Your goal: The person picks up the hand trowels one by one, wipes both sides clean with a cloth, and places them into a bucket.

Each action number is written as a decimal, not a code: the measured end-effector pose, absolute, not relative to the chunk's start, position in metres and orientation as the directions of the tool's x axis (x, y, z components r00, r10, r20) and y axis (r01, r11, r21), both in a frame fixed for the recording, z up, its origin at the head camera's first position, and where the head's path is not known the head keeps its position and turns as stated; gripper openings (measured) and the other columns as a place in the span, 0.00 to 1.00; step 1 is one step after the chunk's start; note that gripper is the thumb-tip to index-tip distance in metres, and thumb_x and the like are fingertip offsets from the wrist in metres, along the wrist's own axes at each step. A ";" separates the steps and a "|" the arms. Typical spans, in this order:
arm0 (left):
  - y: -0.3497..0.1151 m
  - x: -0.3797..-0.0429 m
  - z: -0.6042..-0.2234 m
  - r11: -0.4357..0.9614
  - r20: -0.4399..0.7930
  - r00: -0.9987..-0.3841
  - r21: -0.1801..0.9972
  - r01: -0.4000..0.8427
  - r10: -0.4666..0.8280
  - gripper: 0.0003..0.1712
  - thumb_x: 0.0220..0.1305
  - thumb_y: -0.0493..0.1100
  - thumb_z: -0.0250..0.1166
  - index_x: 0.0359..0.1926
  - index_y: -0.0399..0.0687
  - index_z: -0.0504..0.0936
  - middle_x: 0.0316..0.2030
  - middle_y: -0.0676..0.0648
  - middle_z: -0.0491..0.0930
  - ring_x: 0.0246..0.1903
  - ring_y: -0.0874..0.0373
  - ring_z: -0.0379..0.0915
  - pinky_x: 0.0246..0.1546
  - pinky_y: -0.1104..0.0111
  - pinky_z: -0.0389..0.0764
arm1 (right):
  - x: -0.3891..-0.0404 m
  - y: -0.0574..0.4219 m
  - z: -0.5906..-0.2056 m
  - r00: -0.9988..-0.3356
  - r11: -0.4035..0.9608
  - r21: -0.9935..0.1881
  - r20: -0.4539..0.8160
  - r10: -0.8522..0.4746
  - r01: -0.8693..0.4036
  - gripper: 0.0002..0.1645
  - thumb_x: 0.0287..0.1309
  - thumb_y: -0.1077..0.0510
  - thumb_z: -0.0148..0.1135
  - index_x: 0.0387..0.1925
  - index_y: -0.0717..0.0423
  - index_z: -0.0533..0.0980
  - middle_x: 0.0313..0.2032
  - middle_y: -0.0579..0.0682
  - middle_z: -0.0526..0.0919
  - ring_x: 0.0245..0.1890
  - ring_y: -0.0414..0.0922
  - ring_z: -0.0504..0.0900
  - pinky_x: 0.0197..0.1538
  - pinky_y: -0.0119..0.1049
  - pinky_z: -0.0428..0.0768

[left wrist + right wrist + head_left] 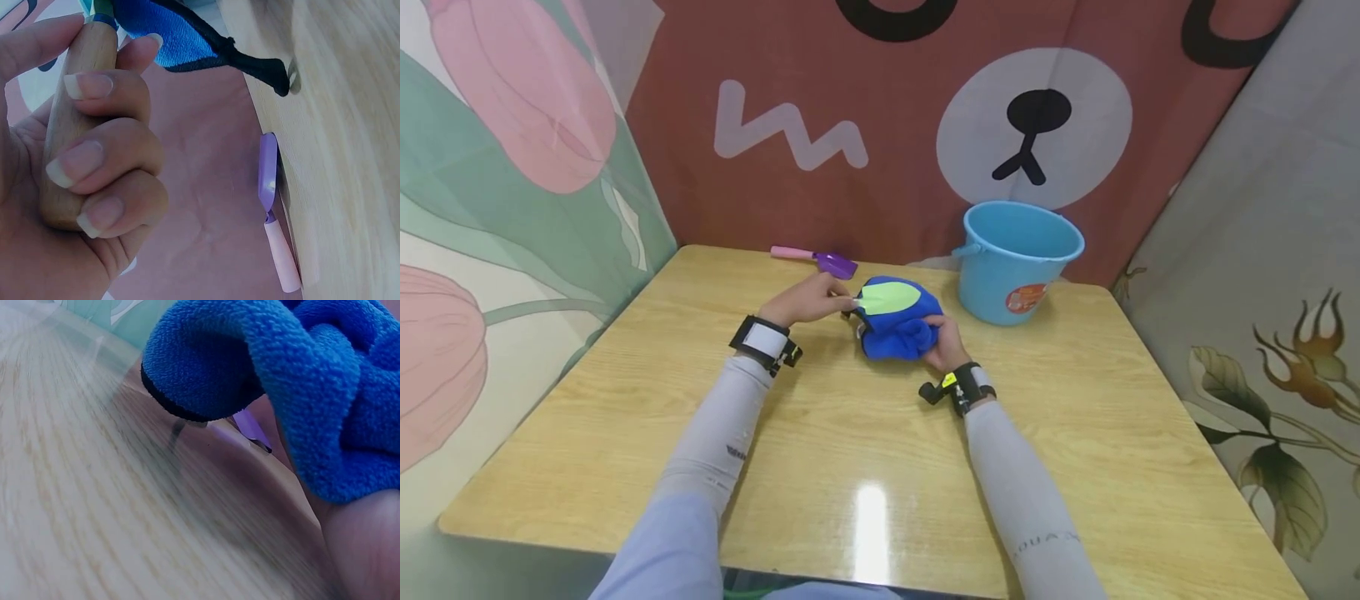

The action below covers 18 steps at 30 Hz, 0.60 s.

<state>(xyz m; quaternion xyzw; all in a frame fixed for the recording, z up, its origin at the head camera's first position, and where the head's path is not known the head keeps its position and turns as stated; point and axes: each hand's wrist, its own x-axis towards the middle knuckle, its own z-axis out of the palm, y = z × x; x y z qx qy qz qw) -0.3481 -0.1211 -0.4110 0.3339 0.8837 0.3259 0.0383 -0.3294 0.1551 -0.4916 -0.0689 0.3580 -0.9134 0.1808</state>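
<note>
My left hand [808,300] grips a small garden trowel by its wooden handle [87,69], fingers curled around it. The trowel's light green blade [889,297] points right and lies over a bunched blue towel [898,340]. In my right hand [947,343] the towel is held from its right side. Fluffy folds and a dark edging of the towel [312,394] fill the upper part of the right wrist view, where most of that hand is hidden. A dark strap-like end [262,69] hangs from the towel in the left wrist view.
A second trowel, with a purple blade [837,265] and pink handle, lies near the table's back edge. At the back right stands a light blue bucket [996,287] with an orange label. The wooden table [820,467] meets a printed cloth backdrop [760,200].
</note>
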 end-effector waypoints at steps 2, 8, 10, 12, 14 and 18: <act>-0.123 -0.351 -0.411 0.570 0.149 -0.774 0.594 0.567 0.615 0.17 0.72 0.49 0.60 0.28 0.46 0.85 0.17 0.57 0.60 0.18 0.64 0.52 0.22 0.69 0.57 | -0.330 0.156 -0.491 -0.925 -0.681 -0.675 -0.006 -0.379 0.283 0.08 0.51 0.69 0.55 0.22 0.55 0.69 0.17 0.44 0.76 0.13 0.36 0.74 0.24 0.27 0.72; -0.130 -0.353 -0.412 0.604 0.103 -0.795 0.595 0.531 0.598 0.19 0.71 0.51 0.60 0.30 0.44 0.87 0.16 0.56 0.58 0.18 0.63 0.54 0.23 0.68 0.59 | -0.329 0.157 -0.490 -0.941 -0.682 -0.681 -0.029 -0.338 0.266 0.13 0.62 0.69 0.38 0.26 0.54 0.67 0.22 0.44 0.76 0.18 0.37 0.76 0.29 0.29 0.76; -0.133 -0.354 -0.413 0.620 0.087 -0.807 0.594 0.512 0.584 0.19 0.71 0.52 0.60 0.35 0.42 0.88 0.16 0.57 0.58 0.18 0.62 0.55 0.24 0.67 0.62 | -0.328 0.156 -0.490 -0.944 -0.680 -0.685 -0.032 -0.330 0.261 0.14 0.62 0.68 0.36 0.27 0.54 0.66 0.23 0.44 0.75 0.19 0.38 0.76 0.31 0.30 0.77; -0.136 -0.354 -0.414 0.631 0.073 -0.816 0.596 0.497 0.574 0.20 0.71 0.52 0.61 0.38 0.40 0.89 0.16 0.56 0.58 0.19 0.62 0.56 0.26 0.67 0.65 | -0.328 0.157 -0.490 -0.944 -0.684 -0.682 -0.031 -0.328 0.259 0.14 0.61 0.68 0.36 0.25 0.54 0.66 0.22 0.44 0.74 0.18 0.37 0.75 0.30 0.30 0.76; -0.139 -0.355 -0.415 0.637 0.068 -0.821 0.597 0.489 0.567 0.21 0.70 0.52 0.61 0.40 0.39 0.89 0.16 0.56 0.58 0.19 0.61 0.56 0.27 0.66 0.67 | -0.328 0.157 -0.490 -0.944 -0.691 -0.675 -0.022 -0.329 0.256 0.16 0.61 0.68 0.35 0.24 0.53 0.67 0.20 0.44 0.74 0.16 0.37 0.74 0.28 0.30 0.75; -0.144 -0.356 -0.415 0.633 0.073 -0.823 0.601 0.487 0.563 0.21 0.70 0.53 0.61 0.37 0.38 0.89 0.16 0.56 0.59 0.19 0.61 0.57 0.27 0.65 0.68 | -0.328 0.158 -0.490 -0.942 -0.708 -0.659 -0.003 -0.336 0.254 0.16 0.61 0.68 0.37 0.22 0.53 0.67 0.18 0.43 0.74 0.15 0.37 0.73 0.26 0.30 0.73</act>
